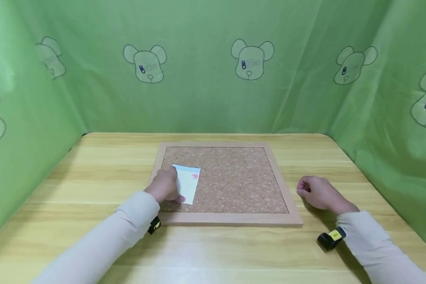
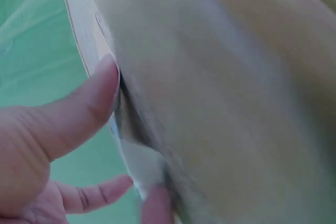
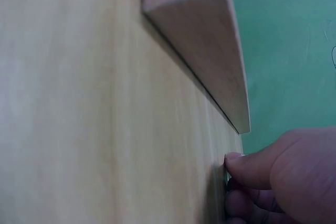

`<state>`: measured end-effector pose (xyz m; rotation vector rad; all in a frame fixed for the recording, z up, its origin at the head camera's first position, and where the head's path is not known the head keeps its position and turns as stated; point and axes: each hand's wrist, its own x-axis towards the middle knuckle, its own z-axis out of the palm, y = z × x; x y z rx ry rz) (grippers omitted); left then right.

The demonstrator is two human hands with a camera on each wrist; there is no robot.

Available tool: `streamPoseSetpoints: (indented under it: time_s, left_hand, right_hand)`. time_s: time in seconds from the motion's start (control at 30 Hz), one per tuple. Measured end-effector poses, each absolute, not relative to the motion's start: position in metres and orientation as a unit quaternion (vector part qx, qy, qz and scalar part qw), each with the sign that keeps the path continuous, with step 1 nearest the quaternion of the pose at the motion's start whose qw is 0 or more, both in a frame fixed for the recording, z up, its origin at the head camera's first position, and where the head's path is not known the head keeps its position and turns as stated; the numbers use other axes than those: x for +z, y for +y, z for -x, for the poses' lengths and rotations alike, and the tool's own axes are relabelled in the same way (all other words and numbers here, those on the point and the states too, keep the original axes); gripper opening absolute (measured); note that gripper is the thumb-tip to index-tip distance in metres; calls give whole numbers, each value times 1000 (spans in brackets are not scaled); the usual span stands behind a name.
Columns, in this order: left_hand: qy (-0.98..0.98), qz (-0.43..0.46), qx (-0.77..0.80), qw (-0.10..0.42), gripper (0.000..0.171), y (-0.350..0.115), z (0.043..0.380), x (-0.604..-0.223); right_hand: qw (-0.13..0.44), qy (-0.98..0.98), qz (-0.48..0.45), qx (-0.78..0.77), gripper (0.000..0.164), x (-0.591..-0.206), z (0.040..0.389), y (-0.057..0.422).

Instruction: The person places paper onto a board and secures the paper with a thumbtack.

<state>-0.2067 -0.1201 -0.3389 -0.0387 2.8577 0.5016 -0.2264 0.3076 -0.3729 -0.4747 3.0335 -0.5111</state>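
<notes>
A small white note sheet (image 1: pixel 188 185) with a blue top band and pink prints lies over the left part of a framed corkboard (image 1: pixel 230 177). My left hand (image 1: pixel 164 185) holds it along its left edge, thumb near the bottom and fingers toward the top. In the left wrist view, the sheet (image 2: pixel 144 163) bends away from the board between thumb and fingers. Right of the frame, my right hand (image 1: pixel 319 192) rests low at the table with loosely curled fingers. The right wrist view shows its thumb (image 3: pixel 254 169) near the fingertips; nothing held can be made out.
The corkboard's wooden frame (image 3: pixel 205 51) forms a raised edge on the wooden table (image 1: pixel 213 252). Green cloth (image 1: pixel 202 102) with printed bear heads encloses the back and sides. A dark camera (image 1: pixel 328 240) sits on the right wrist.
</notes>
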Motion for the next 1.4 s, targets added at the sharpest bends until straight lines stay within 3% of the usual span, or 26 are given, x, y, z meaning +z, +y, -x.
streamPoseSetpoints:
  time_s: [0.1, 0.23, 0.7, 0.97, 1.13, 1.23, 1.4]
  left_hand:
    - [974, 17, 192, 118, 98, -127, 208, -339]
    - [967, 17, 226, 115, 79, -136, 206, -342]
    - [976, 38, 185, 106, 68, -129, 203, -341]
    - [971, 39, 209, 112, 76, -127, 205, -342]
    - [952, 13, 297, 74, 76, -130, 201, -347]
    - [948, -11, 315, 42, 88, -133, 197, -351]
    - [936, -6, 349, 39, 106, -141, 191, -350]
  right_hand:
    - [12, 974, 157, -164, 10, -373, 226, 308]
    - [21, 972, 160, -169, 10, -373, 226, 308]
    - [20, 974, 151, -170, 10, -374, 224, 310]
    - [12, 974, 157, -166, 9, -375, 224, 310]
    - [10, 973, 161, -168, 10, -376, 224, 309]
    - [15, 972, 162, -171, 10, -375, 224, 309]
    - [16, 971, 167, -173, 9, -373, 225, 309]
